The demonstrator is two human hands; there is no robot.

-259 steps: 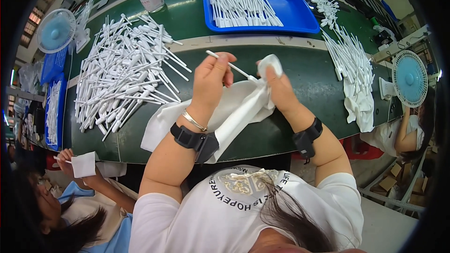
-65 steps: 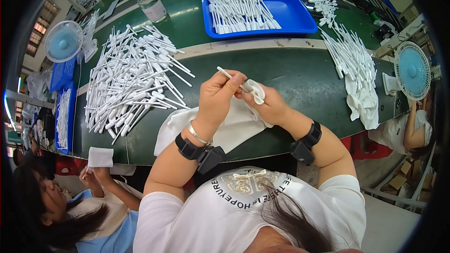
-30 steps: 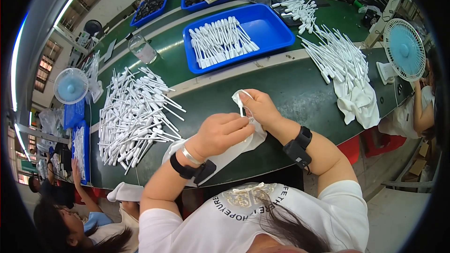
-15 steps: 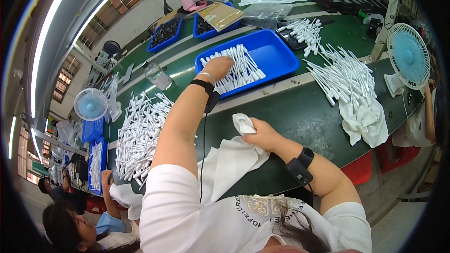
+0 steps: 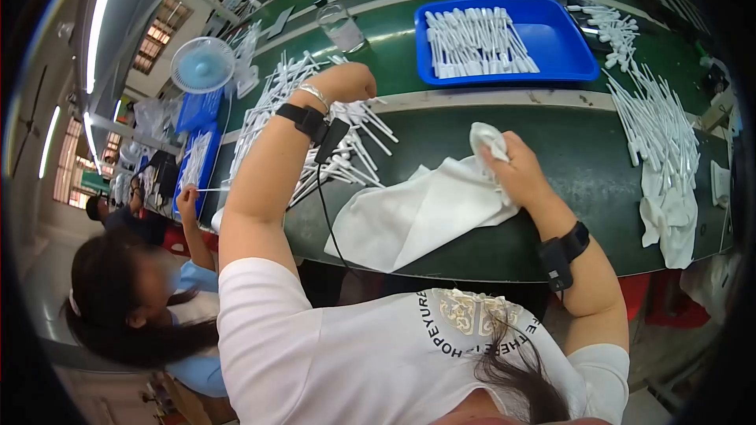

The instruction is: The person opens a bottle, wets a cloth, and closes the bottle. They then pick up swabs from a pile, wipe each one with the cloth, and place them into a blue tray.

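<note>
My right hand [image 5: 520,173], closed, grips a bunched corner of a white cloth [image 5: 425,212], the rest of which drapes over the table toward its front edge. Curled fingers on my left hand [image 5: 342,85] point down at the loose pile of white plastic sticks [image 5: 354,153], each with a thicker end. My palm and wrist hide whatever those fingers hold. A blue tray [image 5: 563,39] stands beyond my hands, with white sticks [image 5: 476,43] lined up side by side in its left part.
More sticks [image 5: 657,118] lie at the right, partly on another white cloth [image 5: 669,224]. A clear bottle [image 5: 340,25] stands behind the left pile. A small fan [image 5: 202,65] is at the far left. At my left, a co-worker's hand [image 5: 187,198] holds a white stick.
My left hand has left the sticks in the tray and come over to the left pile. My right hand still grips the cloth, and the view has shifted.
</note>
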